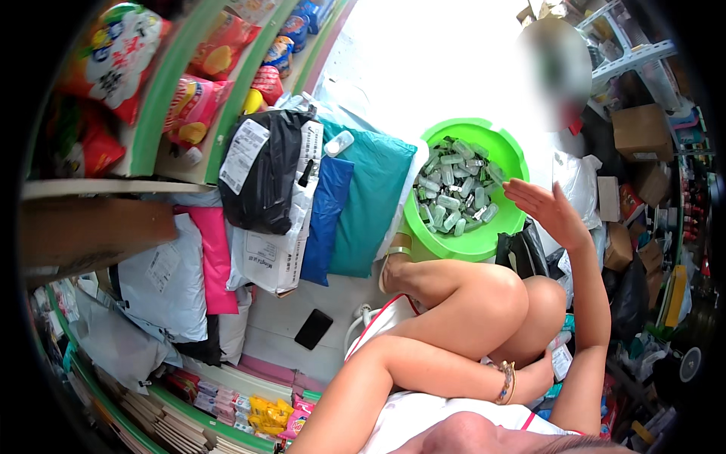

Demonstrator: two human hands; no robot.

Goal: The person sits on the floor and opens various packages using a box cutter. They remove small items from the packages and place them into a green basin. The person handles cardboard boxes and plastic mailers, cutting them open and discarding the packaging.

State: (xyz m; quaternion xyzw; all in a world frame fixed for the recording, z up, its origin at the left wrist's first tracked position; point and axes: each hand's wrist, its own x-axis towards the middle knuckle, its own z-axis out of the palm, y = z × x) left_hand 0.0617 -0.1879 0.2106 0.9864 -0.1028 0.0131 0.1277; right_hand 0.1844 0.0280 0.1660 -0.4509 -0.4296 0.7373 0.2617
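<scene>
My right hand [536, 207] is raised over the right rim of a bright green plastic basin [513, 156], fingers stretched out and thumb apart, holding nothing. Inside the basin lies a heap of small translucent plastic containers [448, 201], with dark and shiny bits among them. My left hand [536, 379], below a beaded bracelet [505, 383], rests beside my bent legs. Its fingers are mostly hidden, close to a small white-labelled item [561, 361], and a grip cannot be made out. One similar clear container [339, 143] sits on a teal mailing bag [368, 193].
Black [266, 187], blue [329, 221] and pink [212, 255] mailing bags are stacked left of the basin. A dark phone [313, 329] lies on the floor. Snack shelves [164, 102] rise at left; cardboard boxes [642, 133] crowd the right. A blurred patch hides part of the upper right.
</scene>
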